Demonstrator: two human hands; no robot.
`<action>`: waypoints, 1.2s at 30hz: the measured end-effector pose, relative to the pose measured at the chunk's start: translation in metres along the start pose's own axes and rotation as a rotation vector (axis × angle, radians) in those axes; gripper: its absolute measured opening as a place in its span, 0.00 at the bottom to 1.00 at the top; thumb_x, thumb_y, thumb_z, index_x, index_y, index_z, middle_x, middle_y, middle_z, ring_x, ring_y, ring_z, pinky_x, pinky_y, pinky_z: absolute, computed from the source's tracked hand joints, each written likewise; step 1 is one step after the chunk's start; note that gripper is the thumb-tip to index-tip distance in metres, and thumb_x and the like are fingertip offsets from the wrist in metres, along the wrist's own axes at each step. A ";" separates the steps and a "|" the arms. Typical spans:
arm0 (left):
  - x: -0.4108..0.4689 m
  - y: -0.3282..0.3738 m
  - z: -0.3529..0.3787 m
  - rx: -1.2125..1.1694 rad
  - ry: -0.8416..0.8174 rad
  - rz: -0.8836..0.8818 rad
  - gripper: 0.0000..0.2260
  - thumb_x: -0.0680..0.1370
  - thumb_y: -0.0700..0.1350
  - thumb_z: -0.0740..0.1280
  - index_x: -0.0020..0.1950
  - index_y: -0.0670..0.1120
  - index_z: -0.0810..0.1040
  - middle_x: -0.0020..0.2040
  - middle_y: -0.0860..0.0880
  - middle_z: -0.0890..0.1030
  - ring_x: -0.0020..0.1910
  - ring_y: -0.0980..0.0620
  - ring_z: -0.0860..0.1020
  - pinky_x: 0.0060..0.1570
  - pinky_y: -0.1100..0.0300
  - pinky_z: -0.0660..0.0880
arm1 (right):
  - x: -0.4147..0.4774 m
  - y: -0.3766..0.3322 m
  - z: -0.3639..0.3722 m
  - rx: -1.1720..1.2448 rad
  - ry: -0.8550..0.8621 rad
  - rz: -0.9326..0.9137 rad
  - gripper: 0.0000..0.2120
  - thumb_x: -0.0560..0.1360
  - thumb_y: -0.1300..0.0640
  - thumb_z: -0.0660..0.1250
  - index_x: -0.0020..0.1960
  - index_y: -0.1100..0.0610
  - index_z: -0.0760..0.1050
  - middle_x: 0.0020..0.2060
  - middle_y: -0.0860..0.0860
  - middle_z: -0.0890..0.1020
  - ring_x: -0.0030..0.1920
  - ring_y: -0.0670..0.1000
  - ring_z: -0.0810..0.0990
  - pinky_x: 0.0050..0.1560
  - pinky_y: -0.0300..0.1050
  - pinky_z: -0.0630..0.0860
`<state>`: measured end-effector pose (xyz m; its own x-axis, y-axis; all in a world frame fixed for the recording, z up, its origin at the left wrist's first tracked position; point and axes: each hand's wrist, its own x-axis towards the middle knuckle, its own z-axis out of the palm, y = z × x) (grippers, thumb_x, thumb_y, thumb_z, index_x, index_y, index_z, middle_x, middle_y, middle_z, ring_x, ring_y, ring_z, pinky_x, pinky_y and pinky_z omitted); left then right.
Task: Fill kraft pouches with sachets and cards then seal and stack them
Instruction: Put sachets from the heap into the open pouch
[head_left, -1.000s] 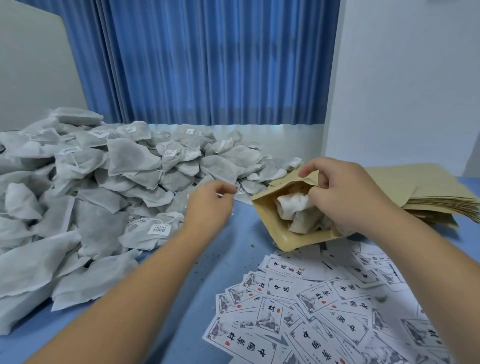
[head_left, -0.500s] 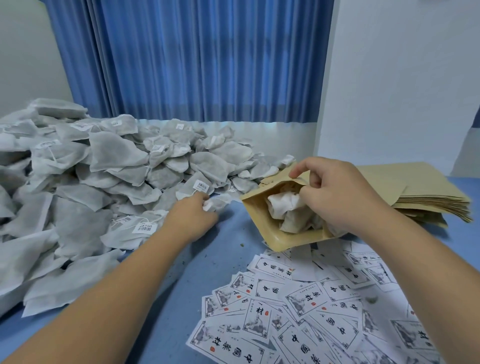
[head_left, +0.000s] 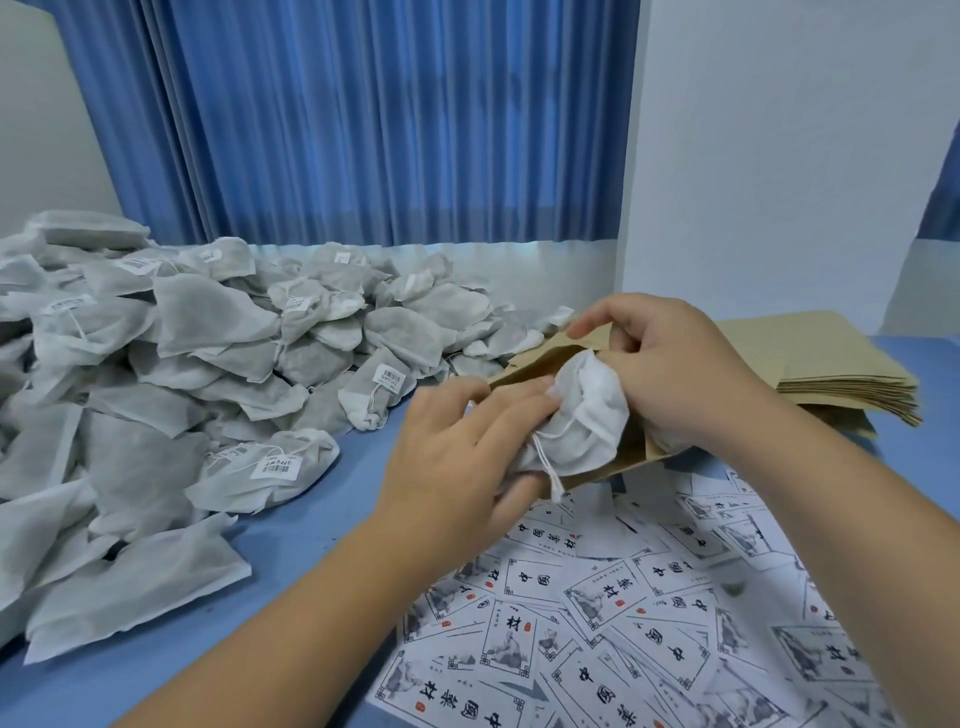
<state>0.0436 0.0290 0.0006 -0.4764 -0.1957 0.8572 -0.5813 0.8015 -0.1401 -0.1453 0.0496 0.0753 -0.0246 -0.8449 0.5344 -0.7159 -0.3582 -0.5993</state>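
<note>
Sachet (head_left: 582, 415) of white mesh is going into the open mouth of the kraft pouch (head_left: 522, 364), roughly half in, its string dangling below. The left grip (head_left: 457, 457) is clamping round the sachet's outer end and seems to be pushing it inward. The right grip (head_left: 670, 374) is pinching the pouch's upper lip and holding the mouth wide. The pouch is lying tilted between the two grips; whether it is resting on the counter (head_left: 291, 519) I cannot tell.

Just below both grips, printed cards (head_left: 623, 597) are lying scattered loose. None is showing in the pouch, though its inside is mostly hidden. Out to the left of the left grip a big pile of sachets (head_left: 208, 364) is waiting, and just beyond the right grip a stack of empty pouches (head_left: 831, 374) is lying flat.

No sealed pouch is showing anywhere, so the job is looking early to me. For this pouch, seating the sachet, adding a card, sealing and stacking are all lying ahead.
</note>
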 end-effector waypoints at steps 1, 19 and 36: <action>0.001 0.002 0.000 0.000 -0.005 -0.003 0.20 0.71 0.46 0.63 0.63 0.49 0.71 0.62 0.52 0.80 0.48 0.45 0.75 0.48 0.50 0.72 | 0.000 -0.002 0.000 0.027 -0.008 -0.007 0.14 0.70 0.66 0.64 0.44 0.47 0.78 0.23 0.43 0.70 0.25 0.40 0.67 0.27 0.32 0.63; 0.008 0.012 -0.001 -0.295 -0.352 -0.203 0.20 0.78 0.52 0.55 0.66 0.46 0.73 0.67 0.51 0.68 0.57 0.50 0.73 0.49 0.52 0.76 | -0.007 -0.020 0.006 0.101 -0.113 -0.158 0.19 0.68 0.71 0.61 0.46 0.49 0.78 0.25 0.43 0.64 0.28 0.43 0.63 0.30 0.34 0.62; 0.007 -0.030 -0.018 -0.406 -0.272 -0.663 0.46 0.59 0.63 0.77 0.73 0.63 0.59 0.61 0.58 0.66 0.57 0.59 0.73 0.58 0.54 0.73 | -0.017 -0.042 0.009 -0.260 -0.150 -0.468 0.16 0.71 0.62 0.63 0.57 0.52 0.77 0.30 0.37 0.68 0.36 0.31 0.70 0.38 0.24 0.64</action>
<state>0.0696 0.0133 0.0194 -0.2917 -0.7888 0.5410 -0.5390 0.6028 0.5883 -0.1081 0.0752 0.0864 0.4235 -0.6733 0.6060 -0.7757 -0.6151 -0.1413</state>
